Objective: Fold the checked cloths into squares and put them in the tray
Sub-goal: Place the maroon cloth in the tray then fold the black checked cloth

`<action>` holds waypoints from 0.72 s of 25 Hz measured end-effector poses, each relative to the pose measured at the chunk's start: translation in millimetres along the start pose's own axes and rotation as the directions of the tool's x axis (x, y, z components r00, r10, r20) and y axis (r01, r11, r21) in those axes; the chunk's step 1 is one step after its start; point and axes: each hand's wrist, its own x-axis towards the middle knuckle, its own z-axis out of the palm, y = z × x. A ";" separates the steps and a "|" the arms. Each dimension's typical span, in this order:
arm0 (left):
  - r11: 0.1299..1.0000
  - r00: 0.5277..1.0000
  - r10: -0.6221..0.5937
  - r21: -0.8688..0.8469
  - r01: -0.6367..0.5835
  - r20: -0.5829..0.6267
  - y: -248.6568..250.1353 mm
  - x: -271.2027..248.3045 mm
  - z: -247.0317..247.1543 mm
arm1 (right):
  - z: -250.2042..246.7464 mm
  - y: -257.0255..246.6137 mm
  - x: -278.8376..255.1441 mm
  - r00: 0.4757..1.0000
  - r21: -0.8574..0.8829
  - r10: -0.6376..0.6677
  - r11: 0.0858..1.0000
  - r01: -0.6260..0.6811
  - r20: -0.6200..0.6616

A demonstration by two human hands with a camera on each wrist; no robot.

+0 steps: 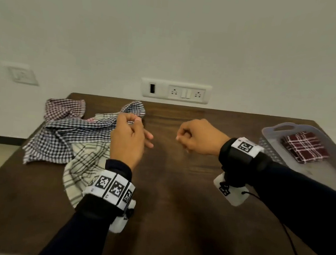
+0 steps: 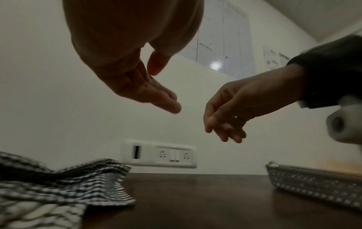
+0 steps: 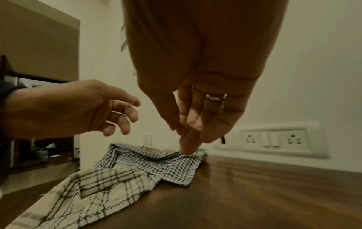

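Note:
Three crumpled checked cloths lie in a pile at the table's back left: a black-and-white small-check one (image 1: 66,135) (image 2: 78,186) (image 3: 156,167), a cream one with dark lines (image 1: 85,160) (image 3: 94,190), and a red-and-white one (image 1: 63,108). My left hand (image 1: 140,128) (image 2: 152,86) hovers over the pile's right edge with loosely curled fingers and holds nothing. Just to its right, my right hand (image 1: 183,135) (image 3: 192,124) hangs above bare wood, fingers relaxed and empty. At the far right, a grey perforated tray (image 1: 270,129) (image 2: 313,184) holds one folded maroon checked cloth (image 1: 304,147).
The dark wooden table (image 1: 177,190) stands against a white wall with a socket plate (image 1: 176,90) just above its back edge. A black cable (image 1: 288,233) trails from my right wrist camera over the table's near right part. The pile overhangs the table's left edge.

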 end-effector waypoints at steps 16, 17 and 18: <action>0.939 0.995 0.068 0.341 -0.041 -0.069 -55.7 41.5 -94.5 | 131.0 -57.6 164.2 0.995 -0.559 -0.010 0.826 0.064 0.099; 0.942 0.995 0.076 0.332 -0.053 -0.056 -51.9 40.9 -92.0 | 127.4 -58.8 163.2 0.997 -0.544 -0.039 0.836 0.071 0.070; 0.944 0.996 0.077 0.324 -0.058 -0.044 -49.8 39.7 -90.0 | 121.5 -60.9 159.5 0.997 -0.488 -0.069 0.870 0.074 0.028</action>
